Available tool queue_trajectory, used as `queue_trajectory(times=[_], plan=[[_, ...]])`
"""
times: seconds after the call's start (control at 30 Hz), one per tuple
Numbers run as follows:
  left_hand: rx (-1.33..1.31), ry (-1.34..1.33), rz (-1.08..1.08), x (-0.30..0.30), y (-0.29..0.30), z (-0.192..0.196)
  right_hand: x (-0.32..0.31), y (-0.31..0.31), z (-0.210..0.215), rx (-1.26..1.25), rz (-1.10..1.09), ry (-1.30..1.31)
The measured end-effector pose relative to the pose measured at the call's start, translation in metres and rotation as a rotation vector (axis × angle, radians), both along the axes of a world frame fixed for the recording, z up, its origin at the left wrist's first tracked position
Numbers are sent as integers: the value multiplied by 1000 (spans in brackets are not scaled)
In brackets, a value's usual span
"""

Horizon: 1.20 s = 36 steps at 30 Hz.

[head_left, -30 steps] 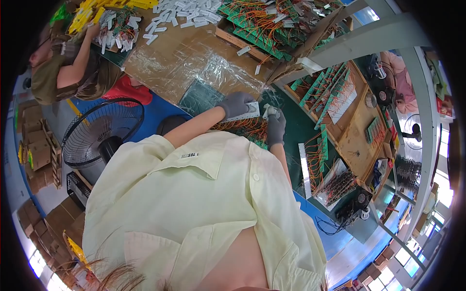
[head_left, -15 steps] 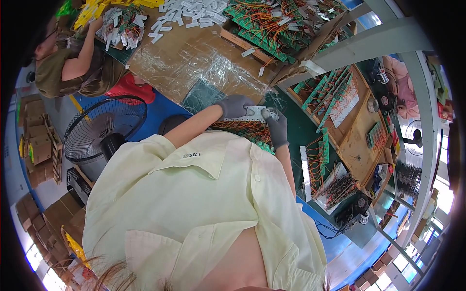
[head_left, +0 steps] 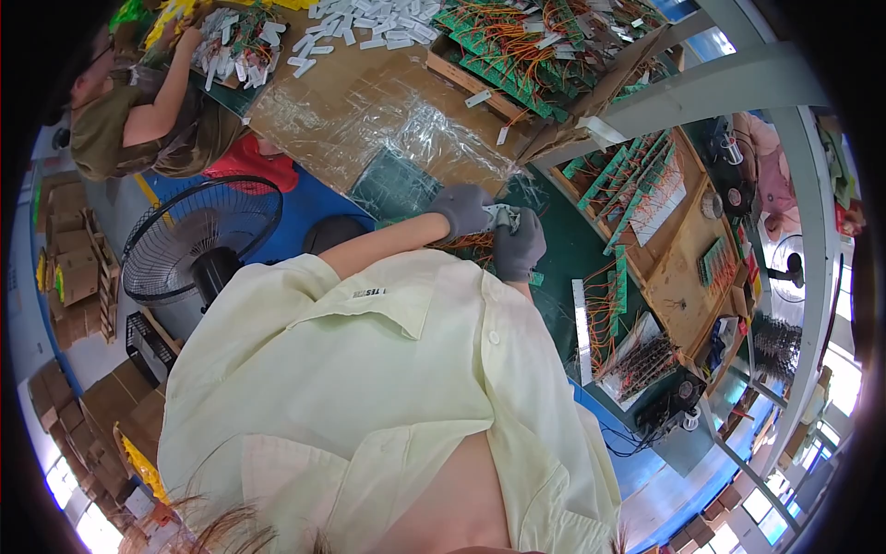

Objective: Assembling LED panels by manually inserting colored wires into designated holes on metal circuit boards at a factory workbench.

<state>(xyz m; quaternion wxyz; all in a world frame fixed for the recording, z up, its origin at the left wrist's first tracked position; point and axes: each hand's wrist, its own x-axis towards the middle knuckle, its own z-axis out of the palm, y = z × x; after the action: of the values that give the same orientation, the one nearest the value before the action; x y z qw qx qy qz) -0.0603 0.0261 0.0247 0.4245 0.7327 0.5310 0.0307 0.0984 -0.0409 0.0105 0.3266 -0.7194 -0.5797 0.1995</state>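
Both of my hands wear grey gloves and meet close in front of my chest over the green work surface (head_left: 558, 235). My left hand (head_left: 466, 210) is closed round a circuit board panel (head_left: 503, 217), of which only a small whitish piece shows between the gloves. My right hand (head_left: 519, 247) is closed on the panel's right end, knuckles up. Orange wires (head_left: 475, 247) show below my left hand; the gloves and my shirt hide most of the panel. Just left of my hands lies a dark green sheet under clear film (head_left: 392, 185).
Cardboard (head_left: 318, 102) covers the table ahead, with white plastic pieces (head_left: 374, 23) beyond. Wired green boards fill a box (head_left: 503, 65) and a tray (head_left: 628, 185). A grey metal frame (head_left: 701, 97) crosses at right. At left stand a fan (head_left: 203, 240) and a seated co-worker (head_left: 152, 125).
My hands have come closer together, and the panel, broadly visible before, has turned so little of it shows. My right hand has rolled over into a closed grip.
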Motion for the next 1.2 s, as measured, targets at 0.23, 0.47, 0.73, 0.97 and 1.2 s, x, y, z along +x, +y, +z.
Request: queue_trajectory(times=[0.23, 0.47, 0.73, 0.97, 1.2], plan=[[-503, -845, -77, -16, 5, -25, 37, -4, 3, -504, -13, 1556], [9, -191, 0, -18, 16, -20, 28, 1, -3, -106, -135, 525], [8, -213, -206, -15, 19, -28, 24, 12, -2, -296, 113, 698], [-146, -208, -208, -24, 23, -24, 38, 12, -14, -391, 103, 847], [151, 65, -41, -4, 8, -20, 3, 13, -17, -64, 100, 198]])
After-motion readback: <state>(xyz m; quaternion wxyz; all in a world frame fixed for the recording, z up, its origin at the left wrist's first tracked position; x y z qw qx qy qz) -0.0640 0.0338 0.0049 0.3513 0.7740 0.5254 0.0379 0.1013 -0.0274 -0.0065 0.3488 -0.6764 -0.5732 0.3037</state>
